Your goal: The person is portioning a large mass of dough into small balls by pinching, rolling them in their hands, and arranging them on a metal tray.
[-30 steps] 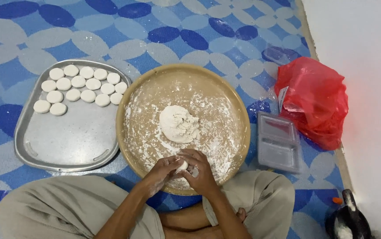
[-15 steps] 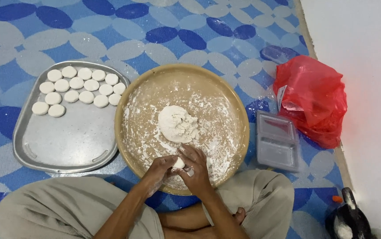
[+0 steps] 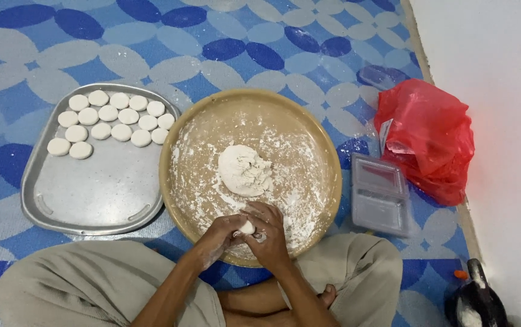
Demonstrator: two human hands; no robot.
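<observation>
I sit cross-legged on the floor with a round tan tray (image 3: 176, 181) dusted with flour in front of me. A lump of white dough (image 3: 245, 171) lies at its middle. Over the tray's near edge my left hand (image 3: 221, 235) and my right hand (image 3: 269, 233) are cupped together around a small piece of dough (image 3: 247, 227), which shows between the fingers. To the left, a grey metal tray (image 3: 100, 194) holds several flat round dough discs (image 3: 109, 118) in rows at its far end.
A red plastic bag (image 3: 430, 139) lies at the right by the white wall. Next to it sits a clear plastic lidded box (image 3: 380, 194). A dark object with white powder (image 3: 475, 303) is at the bottom right. The floor has a blue patterned mat (image 3: 151, 42).
Both hands have stayed over the tray's near edge, shifting slightly around the small dough piece. Nothing else has moved.
</observation>
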